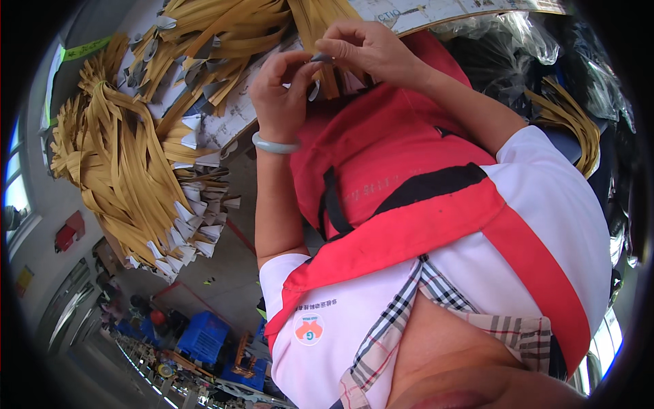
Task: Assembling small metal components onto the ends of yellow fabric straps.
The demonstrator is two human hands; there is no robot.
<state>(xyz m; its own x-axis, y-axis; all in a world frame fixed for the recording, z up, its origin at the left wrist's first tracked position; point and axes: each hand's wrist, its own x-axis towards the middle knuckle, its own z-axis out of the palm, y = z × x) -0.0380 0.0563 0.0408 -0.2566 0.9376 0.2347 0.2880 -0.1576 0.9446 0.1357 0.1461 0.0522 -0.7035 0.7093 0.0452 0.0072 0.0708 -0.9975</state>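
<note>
My left hand (pixel 281 88), with a pale bangle at its wrist, is closed in a pinch at the table's edge. Between its fingertips and those of my right hand (pixel 368 49) is a small grey tab (pixel 322 58). My right hand is also pinched on that tab, its fingers curled. Whether the tab is joined to a strip is hidden by the fingers. Tan strips (pixel 310 20) lie just behind and under both hands. More tan strips with grey, curled ends (pixel 211 31) are heaped on the table beside my left hand.
A thick bundle of tan strips with white ends (pixel 129 157) hangs over the table's left end. The worn white table (pixel 238 112) runs along the front. Clear plastic bags (pixel 507 48) and another tan bundle (pixel 572 126) lie at right. My red apron (pixel 388 150) touches the table edge.
</note>
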